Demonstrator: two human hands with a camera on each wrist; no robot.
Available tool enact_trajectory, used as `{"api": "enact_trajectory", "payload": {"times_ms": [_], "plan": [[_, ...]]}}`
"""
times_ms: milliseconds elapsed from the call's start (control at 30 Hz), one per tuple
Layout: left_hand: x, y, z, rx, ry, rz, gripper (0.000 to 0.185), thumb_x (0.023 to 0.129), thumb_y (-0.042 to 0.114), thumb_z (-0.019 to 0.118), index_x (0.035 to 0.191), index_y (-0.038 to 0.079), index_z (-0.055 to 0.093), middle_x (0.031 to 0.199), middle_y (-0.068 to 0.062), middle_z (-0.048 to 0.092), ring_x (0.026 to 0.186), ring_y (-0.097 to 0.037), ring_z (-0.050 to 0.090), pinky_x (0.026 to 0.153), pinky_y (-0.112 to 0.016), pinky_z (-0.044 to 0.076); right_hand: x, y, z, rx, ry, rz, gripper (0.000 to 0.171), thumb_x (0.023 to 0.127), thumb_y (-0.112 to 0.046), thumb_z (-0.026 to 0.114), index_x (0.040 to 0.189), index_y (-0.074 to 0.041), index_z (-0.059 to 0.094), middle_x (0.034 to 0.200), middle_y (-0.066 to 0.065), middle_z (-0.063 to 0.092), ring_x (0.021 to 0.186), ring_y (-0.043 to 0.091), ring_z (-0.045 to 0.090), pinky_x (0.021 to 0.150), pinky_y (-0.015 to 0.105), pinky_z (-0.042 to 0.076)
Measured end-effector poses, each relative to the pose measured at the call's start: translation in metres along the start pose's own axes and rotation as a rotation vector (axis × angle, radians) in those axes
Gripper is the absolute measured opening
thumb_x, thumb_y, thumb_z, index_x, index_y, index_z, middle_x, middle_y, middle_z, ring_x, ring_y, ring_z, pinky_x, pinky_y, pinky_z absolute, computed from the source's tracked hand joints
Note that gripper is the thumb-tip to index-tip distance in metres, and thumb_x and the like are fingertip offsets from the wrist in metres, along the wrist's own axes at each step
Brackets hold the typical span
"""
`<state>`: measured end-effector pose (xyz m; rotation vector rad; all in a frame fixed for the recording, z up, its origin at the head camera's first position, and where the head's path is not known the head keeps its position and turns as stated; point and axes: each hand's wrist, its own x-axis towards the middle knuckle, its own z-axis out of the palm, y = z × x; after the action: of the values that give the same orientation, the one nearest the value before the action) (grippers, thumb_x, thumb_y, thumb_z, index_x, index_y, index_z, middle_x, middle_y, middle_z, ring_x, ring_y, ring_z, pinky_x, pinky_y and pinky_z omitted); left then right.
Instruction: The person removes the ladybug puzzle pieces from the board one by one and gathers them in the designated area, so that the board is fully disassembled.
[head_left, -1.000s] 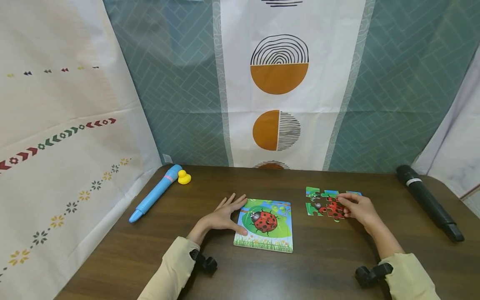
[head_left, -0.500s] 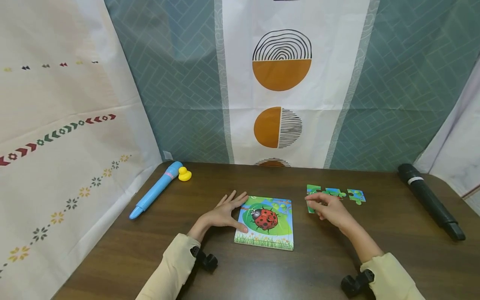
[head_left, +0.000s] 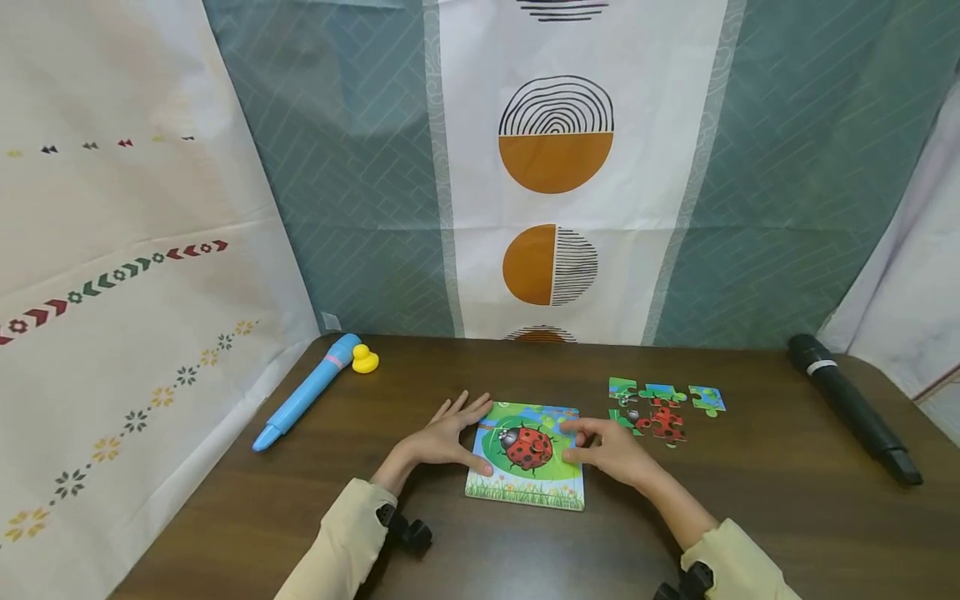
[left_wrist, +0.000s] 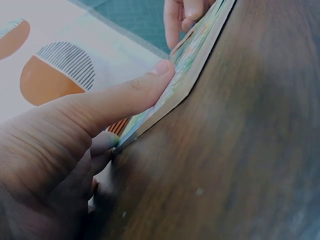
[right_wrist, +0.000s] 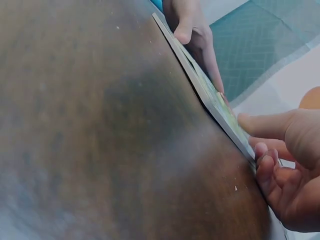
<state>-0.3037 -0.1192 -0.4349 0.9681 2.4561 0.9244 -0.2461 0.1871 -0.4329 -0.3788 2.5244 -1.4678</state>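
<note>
A square ladybug puzzle board [head_left: 517, 493] lies on the table in the head view. At its left edge, my left hand [head_left: 438, 442] spreads its straight fingers along the side, with the thumb pressing on top. The left wrist view shows that thumb [left_wrist: 135, 92] on the board's surface close to the edge. My right hand [head_left: 615, 450] is at the board's right side, thumb and index finger pinching a puzzle piece [left_wrist: 182, 41] that tilts up from the board. Most of this piece is hidden by the fingers in the head view.
Several loose puzzle pieces [head_left: 666, 425] lie right of the board, some with ladybug parts. A black microphone [head_left: 855, 408] rests at the far right. At left lie a blue pen-shaped object [head_left: 307, 392] and a yellow toy duck [head_left: 364, 359]. Fabric hangs behind the table.
My right hand has moved left from the loose pieces, past the leftmost ones, to the board's right side, where it pinches a piece. My left hand has stayed on the board.
</note>
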Motion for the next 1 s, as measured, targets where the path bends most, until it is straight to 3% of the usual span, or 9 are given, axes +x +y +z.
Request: {"api": "enact_trajectory", "payload": {"times_ms": [133,467,733,1000], "plan": [[-0.0010,-0.0013,0.0026,-0.001,-0.003,-0.007,0.112,0.073,0.058,0.078,0.156,0.009,0.021,0.166,-0.008,0.010,0.152,-0.040,-0.008,0.119,-0.063,-0.007,-0.0014,0.0013,0.0022,-0.020,0.000,0.000,0.048,0.086,-0.018,0.075,0.127,0.002,0.062,0.088,0.005,0.050,0.058,0.009,0.036,0.053,0.023,0.036],[-0.0030,-0.0019,0.0025,-0.001,0.006,-0.021,0.112,0.072,0.058,0.078,0.156,0.010,0.022,0.166,-0.007,0.011,0.153,-0.039,-0.007,0.119,-0.063,-0.007,-0.0025,-0.0002,0.0030,-0.047,-0.018,-0.014,0.048,0.082,-0.020,0.079,0.123,0.001,0.065,0.093,0.009,0.054,0.063,0.012,0.046,0.056,0.026,0.046],[-0.0002,-0.0015,0.0021,0.002,0.002,-0.018,0.113,0.072,0.060,0.078,0.156,0.010,0.021,0.166,-0.007,0.011,0.152,-0.040,-0.007,0.119,-0.064,-0.006,-0.0016,-0.0010,0.0044,-0.071,0.016,0.012,0.042,0.081,-0.017,0.079,0.118,-0.001,0.067,0.091,0.007,0.050,0.065,0.013,0.042,0.057,0.025,0.039],[0.0025,-0.0019,0.0012,0.007,0.008,-0.027,0.112,0.073,0.057,0.079,0.156,0.010,0.021,0.166,-0.007,0.010,0.153,-0.039,-0.008,0.120,-0.063,-0.007,-0.0006,-0.0035,0.0063,-0.058,0.053,-0.024,0.038,0.080,-0.011,0.079,0.114,-0.001,0.064,0.093,0.009,0.050,0.066,0.015,0.041,0.057,0.026,0.039]]}}
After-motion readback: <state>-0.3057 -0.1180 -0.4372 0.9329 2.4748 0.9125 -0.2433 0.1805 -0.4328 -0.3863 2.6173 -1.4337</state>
